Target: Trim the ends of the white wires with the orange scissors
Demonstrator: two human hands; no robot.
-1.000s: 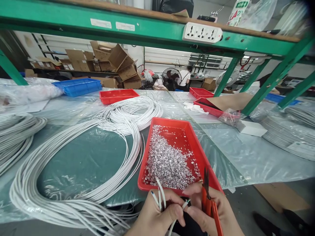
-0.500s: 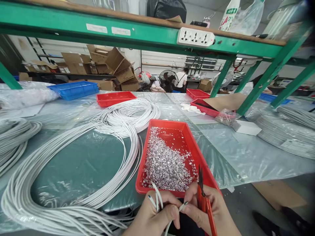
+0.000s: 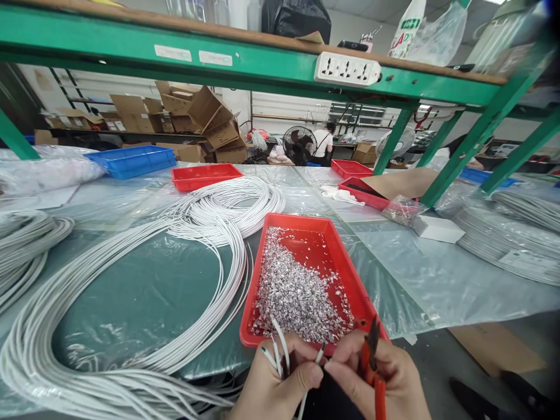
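Observation:
My left hand (image 3: 273, 382) is closed on several white cables. Short cut ends (image 3: 282, 344) poke up between its fingers, and one cable (image 3: 319, 353) is pinched by thumb and forefinger with its dark tip pointing up. Close beside that tip, my right hand (image 3: 396, 373) has thumb and forefinger pressed together; whether they grip a bit of the cable cannot be made out. Orange-handled pliers (image 3: 378, 396) with dark pointed jaws are tucked in the same hand, jaws up. Just beyond both hands lies a red tray (image 3: 350, 262) with a heap of small shiny metal pieces (image 3: 293, 291).
Large coils of white cable (image 3: 39, 326) cover the table on the left. Farther back stand a blue tray (image 3: 131, 162) and a red tray (image 3: 205, 175). A green shelf frame (image 3: 262, 55) with a power strip (image 3: 347, 68) crosses overhead. A person (image 3: 324, 140) sits far behind.
My right hand has turned slightly, tilting the pliers to the right and lower. The dark cable tip between my hands now points upward rather than toward the right fingers.

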